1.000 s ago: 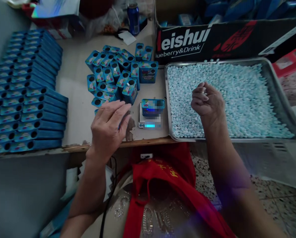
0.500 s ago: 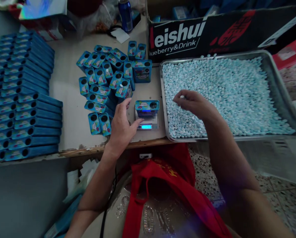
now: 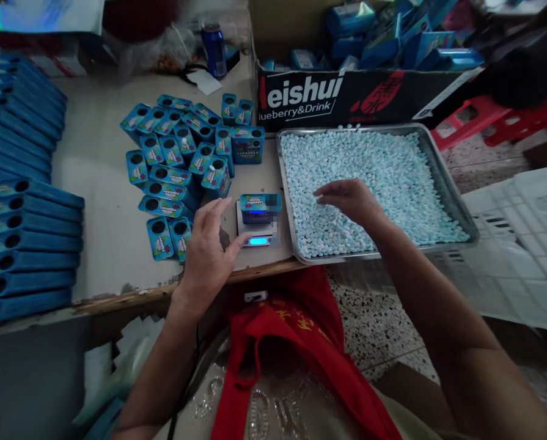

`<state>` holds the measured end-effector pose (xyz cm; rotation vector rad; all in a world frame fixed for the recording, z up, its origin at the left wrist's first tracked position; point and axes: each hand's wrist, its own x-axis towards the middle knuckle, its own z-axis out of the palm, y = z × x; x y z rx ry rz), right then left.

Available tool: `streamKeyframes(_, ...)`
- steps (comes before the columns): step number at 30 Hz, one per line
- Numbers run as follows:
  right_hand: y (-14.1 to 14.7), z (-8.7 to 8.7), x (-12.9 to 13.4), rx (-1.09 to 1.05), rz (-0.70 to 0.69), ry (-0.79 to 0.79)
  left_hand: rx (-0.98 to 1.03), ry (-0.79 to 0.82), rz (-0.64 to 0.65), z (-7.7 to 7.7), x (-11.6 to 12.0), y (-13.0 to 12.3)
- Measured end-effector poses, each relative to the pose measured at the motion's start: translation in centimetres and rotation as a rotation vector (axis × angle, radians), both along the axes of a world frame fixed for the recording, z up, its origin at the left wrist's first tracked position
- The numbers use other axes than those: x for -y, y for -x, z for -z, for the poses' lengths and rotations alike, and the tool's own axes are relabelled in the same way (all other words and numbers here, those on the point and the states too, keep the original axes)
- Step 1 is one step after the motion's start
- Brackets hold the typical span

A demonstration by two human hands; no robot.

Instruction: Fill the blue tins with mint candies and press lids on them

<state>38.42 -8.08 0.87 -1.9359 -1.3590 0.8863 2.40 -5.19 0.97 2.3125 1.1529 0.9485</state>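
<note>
A blue box [image 3: 257, 205] stands upright on a small scale [image 3: 244, 227] whose display glows blue. Just left of the scale is my left hand [image 3: 210, 249], fingers apart and holding nothing, its thumb near the scale's front. Over the left part of a metal tray [image 3: 444, 160] full of pale blue candies [image 3: 374, 165] hovers my right hand [image 3: 346, 198]. Its thumb and fingertips are close together; what they hold, if anything, is too small to name. Many blue boxes [image 3: 170, 176] with round dark openings stand left of the scale.
Stacked blue boxes [image 3: 30, 244] fill the table's left side. A black carton [image 3: 346, 98] with more boxes lies behind the tray. At the back are a blue can [image 3: 214, 50] and plastic bags. Red stools [image 3: 470, 119] stand at the right.
The view has shifted, showing more of the carton and the stools. The white candy seen at my right fingertips before no longer shows. My left hand has moved slightly away from the box on the scale.
</note>
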Motion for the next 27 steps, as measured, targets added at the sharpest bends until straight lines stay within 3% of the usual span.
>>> streamKeyframes(4, 1.4, -1.7, -0.3, -0.176, -0.041, -0.075, -0.019, -0.059, -0.014, -0.4, 0.2, 0.1)
streamKeyframes(9, 5.4, -5.4, -1.7, 0.136, -0.256, -0.26, -0.044, -0.113, 0.007, -0.5, 0.2, -0.2)
streamKeyframes(12, 7.8, -6.2, -2.8, 0.234, -0.365, -0.301, -0.052, -0.103, 0.019, -0.5, 0.3, -0.2)
streamKeyframes(17, 8.4, -5.6, -3.2, 0.197, -0.446, -0.283, -0.058, -0.081, 0.004, -0.8, 0.6, 0.6)
streamKeyframes(22, 3.6, -4.0, -0.8, 0.237, -0.244, -0.325, -0.106, -0.085, -0.028, -1.3, 0.6, 1.0)
streamKeyframes(24, 2.1, -2.6, 0.2, 0.357, -0.178, -0.252, -0.105, -0.106, -0.022, -1.5, 0.5, 0.7)
streamKeyframes(27, 1.8, -0.5, 1.2, 0.609, -0.278, -0.036, -0.094, -0.14, -0.02, -1.9, 0.4, 0.3)
